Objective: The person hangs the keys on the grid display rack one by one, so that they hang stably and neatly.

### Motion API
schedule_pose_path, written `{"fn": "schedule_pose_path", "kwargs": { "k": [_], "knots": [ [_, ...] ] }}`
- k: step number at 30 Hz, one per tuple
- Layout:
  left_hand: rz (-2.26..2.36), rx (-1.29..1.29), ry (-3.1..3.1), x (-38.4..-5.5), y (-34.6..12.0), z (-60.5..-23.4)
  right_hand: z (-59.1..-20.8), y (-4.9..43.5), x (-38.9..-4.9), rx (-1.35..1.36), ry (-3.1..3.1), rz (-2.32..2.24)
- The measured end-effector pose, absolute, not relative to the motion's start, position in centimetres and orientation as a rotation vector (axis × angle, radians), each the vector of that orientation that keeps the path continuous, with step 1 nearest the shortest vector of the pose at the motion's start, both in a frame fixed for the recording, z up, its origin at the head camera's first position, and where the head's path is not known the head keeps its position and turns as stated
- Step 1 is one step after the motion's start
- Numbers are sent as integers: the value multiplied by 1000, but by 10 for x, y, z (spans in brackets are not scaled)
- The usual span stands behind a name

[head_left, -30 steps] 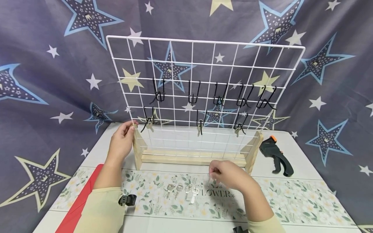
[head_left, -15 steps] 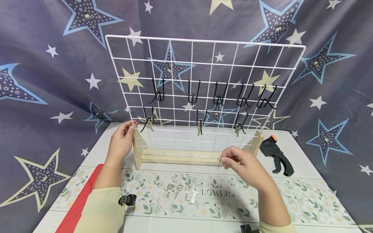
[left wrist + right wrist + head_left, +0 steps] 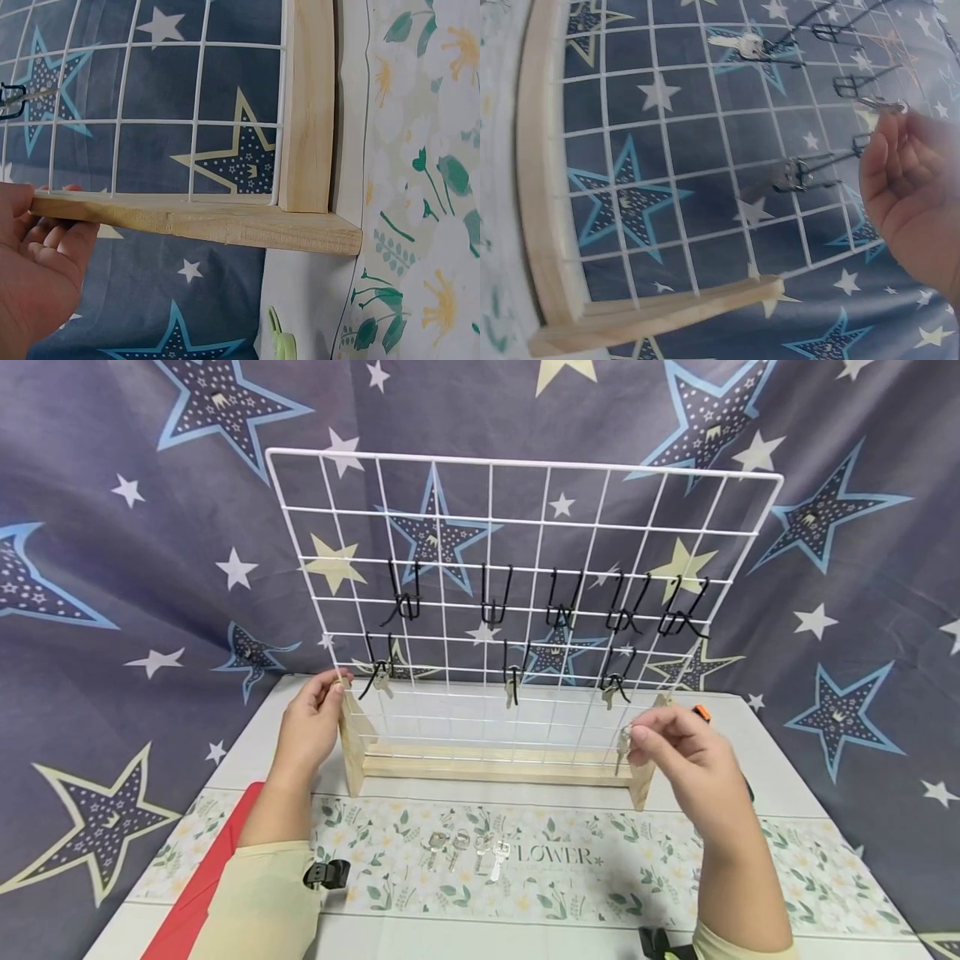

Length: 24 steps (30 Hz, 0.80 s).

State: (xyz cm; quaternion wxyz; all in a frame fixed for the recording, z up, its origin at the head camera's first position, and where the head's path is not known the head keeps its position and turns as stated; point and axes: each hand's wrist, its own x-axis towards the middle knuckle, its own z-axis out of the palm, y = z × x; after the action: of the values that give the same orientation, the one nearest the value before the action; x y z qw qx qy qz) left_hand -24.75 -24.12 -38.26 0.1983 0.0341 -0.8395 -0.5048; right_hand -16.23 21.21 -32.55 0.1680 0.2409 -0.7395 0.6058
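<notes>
A white wire grid (image 3: pixel 525 463) stands tilted in a wooden base, with two rows of black hooks (image 3: pixel 558 610) on it. My left hand (image 3: pixel 309 731) grips the upper end of the base's left side panel (image 3: pixel 351 752), fingers curled round the wood in the left wrist view. My right hand (image 3: pixel 693 768) pinches a key (image 3: pixel 622 750) by its ring end, blade hanging down, in front of the right side panel (image 3: pixel 642 785). In the lower row each of three hooks carries a key (image 3: pixel 512 690). Several more keys (image 3: pixel 499 860) lie side by side on the table.
A flat red object (image 3: pixel 213 868) lies beside my left forearm. Behind my right hand, a black tool with an orange tip (image 3: pixel 701 713) is mostly hidden. A floral runner (image 3: pixel 420 902) crosses the white table; a star-patterned curtain (image 3: pixel 480 410) hangs behind the grid.
My right hand has risen from above the runner and moved right with the key, now covering most of the black tool. My left hand stays on the side panel.
</notes>
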Motion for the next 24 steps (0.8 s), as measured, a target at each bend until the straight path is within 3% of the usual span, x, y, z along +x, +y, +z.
{"fn": "schedule_pose_path", "kwargs": {
  "k": [24],
  "knots": [
    [-1412, 83, -2339, -248, -241, -384, -269, 237, -184, 524, -1611, 1931]
  ]
}}
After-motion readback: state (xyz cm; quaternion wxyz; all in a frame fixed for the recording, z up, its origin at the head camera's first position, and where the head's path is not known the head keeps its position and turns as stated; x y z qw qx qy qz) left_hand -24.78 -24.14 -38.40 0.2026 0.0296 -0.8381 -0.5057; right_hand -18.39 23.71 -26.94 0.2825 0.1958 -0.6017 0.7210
